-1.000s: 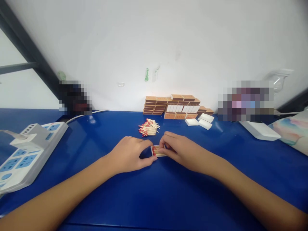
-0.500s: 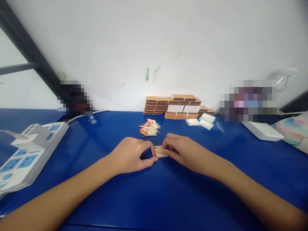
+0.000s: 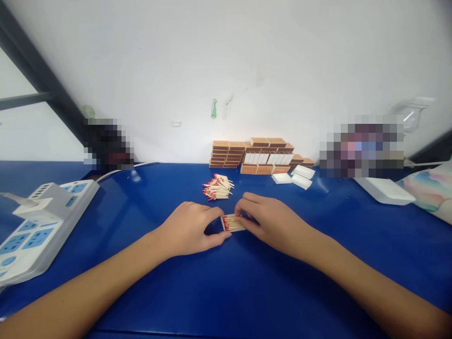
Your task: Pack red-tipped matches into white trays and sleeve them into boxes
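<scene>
A white matchbox tray (image 3: 222, 225) filled with red-headed matches (image 3: 231, 223) lies on the blue table. My left hand (image 3: 190, 228) grips the tray's left end between thumb and forefinger. Over the tray's right part, my right hand (image 3: 270, 221) has its fingers bent and drawn together, with thumb and fingertips at the matches. Whether a match is pinched there is hidden. Behind the tray sits a loose pile of matches (image 3: 218, 187), heads mostly to the left.
Stacked matchboxes (image 3: 266, 168) stand against the wall, beside several white trays (image 3: 281, 178). A large power strip (image 3: 42, 245) with a plugged-in adapter occupies the left. A white flat box (image 3: 384, 190) and a patterned item (image 3: 431, 186) lie at the right.
My right hand has shifted slightly up and left at the tray, its fingers still over the matches. My left hand keeps its hold; the camera view has shifted a little.
</scene>
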The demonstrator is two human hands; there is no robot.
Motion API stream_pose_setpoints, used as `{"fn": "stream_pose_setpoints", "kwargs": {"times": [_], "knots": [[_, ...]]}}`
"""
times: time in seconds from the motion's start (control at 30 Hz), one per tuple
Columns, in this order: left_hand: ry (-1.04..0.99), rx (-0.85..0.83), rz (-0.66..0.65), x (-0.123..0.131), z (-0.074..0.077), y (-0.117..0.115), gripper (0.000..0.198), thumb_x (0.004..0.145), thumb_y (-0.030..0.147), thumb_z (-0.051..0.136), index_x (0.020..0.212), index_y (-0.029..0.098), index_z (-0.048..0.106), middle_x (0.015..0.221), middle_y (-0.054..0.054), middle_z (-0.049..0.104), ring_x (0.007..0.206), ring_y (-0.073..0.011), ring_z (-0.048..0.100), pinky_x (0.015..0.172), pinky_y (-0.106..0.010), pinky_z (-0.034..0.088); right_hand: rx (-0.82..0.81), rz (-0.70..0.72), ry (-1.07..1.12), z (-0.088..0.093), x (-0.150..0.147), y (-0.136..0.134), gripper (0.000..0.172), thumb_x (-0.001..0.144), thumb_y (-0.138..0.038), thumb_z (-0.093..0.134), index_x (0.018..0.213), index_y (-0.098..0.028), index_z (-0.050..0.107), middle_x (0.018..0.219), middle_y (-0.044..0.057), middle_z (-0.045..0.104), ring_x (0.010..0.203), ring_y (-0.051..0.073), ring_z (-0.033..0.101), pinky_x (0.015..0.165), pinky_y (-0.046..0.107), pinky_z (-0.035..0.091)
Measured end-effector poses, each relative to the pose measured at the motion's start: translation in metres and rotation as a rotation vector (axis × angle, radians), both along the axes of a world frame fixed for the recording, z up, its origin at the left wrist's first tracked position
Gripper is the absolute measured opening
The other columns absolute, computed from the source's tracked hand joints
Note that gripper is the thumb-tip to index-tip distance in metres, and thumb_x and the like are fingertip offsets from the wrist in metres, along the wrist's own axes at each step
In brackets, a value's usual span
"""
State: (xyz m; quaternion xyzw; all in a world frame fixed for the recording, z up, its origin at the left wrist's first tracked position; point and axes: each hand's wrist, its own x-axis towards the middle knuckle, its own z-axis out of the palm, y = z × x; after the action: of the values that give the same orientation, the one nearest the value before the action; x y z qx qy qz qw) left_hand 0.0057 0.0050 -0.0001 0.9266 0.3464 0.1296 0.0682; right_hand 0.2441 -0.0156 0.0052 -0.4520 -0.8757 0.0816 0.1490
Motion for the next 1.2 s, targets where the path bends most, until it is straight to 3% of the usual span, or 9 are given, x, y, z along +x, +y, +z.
{"fn": "stream_pose_setpoints", "kwargs": {"times": [0.13, 0.47, 0.77, 0.97, 1.2], "knots": [[0.012, 0.012, -0.013, -0.0006, -0.0004, -0.0004, 0.032, 0.093, 0.048, 0.064, 0.107, 0.021, 0.071, 0.066, 0.002, 0.066, 0.059, -0.0160, 0.062, 0.056, -0.028, 0.038, 0.033, -0.018, -0.078, 0.0000, -0.0032, -0.0015, 0.013, 0.100, -0.021, 0.054, 0.091, -0.018, 0.063, 0.090, 0.003, 0.062, 0.071, 0.015, 0.055, 0.061, 0.029, 0.034], [0.023, 0.016, -0.032, 0.0000, -0.0007, -0.0020, 0.033, 0.093, 0.050, 0.063, 0.106, 0.021, 0.070, 0.066, 0.002, 0.066, 0.058, -0.0159, 0.062, 0.055, -0.027, 0.037, -0.092, 0.004, -0.065, 0.0059, -0.0009, -0.0055, 0.015, 0.099, -0.021, 0.055, 0.086, -0.020, 0.061, 0.088, 0.002, 0.063, 0.068, 0.013, 0.056, 0.061, 0.028, 0.036], [0.039, 0.031, -0.047, 0.0004, -0.0006, -0.0023, 0.033, 0.095, 0.050, 0.062, 0.105, 0.020, 0.069, 0.067, 0.000, 0.067, 0.060, -0.0172, 0.063, 0.055, -0.027, 0.037, 0.012, -0.026, -0.262, 0.0076, -0.0067, -0.0047, 0.013, 0.101, -0.019, 0.053, 0.092, -0.017, 0.062, 0.093, 0.005, 0.065, 0.067, 0.016, 0.059, 0.057, 0.029, 0.033], [0.045, 0.035, -0.051, 0.0008, -0.0010, -0.0016, 0.032, 0.094, 0.050, 0.062, 0.103, 0.020, 0.069, 0.067, 0.001, 0.066, 0.058, -0.0168, 0.062, 0.054, -0.028, 0.037, 0.070, -0.013, -0.222, 0.0065, -0.0076, -0.0057, 0.009, 0.099, -0.016, 0.053, 0.095, -0.018, 0.061, 0.093, 0.005, 0.066, 0.072, 0.017, 0.060, 0.058, 0.030, 0.032], [0.037, 0.017, -0.038, 0.0006, -0.0003, -0.0016, 0.030, 0.094, 0.049, 0.062, 0.100, 0.020, 0.069, 0.066, 0.002, 0.065, 0.059, -0.0173, 0.062, 0.054, -0.029, 0.035, 0.059, 0.022, -0.178, 0.0046, -0.0066, -0.0074, 0.016, 0.102, -0.020, 0.050, 0.093, -0.018, 0.063, 0.091, 0.005, 0.065, 0.069, 0.015, 0.058, 0.059, 0.029, 0.034]]}}
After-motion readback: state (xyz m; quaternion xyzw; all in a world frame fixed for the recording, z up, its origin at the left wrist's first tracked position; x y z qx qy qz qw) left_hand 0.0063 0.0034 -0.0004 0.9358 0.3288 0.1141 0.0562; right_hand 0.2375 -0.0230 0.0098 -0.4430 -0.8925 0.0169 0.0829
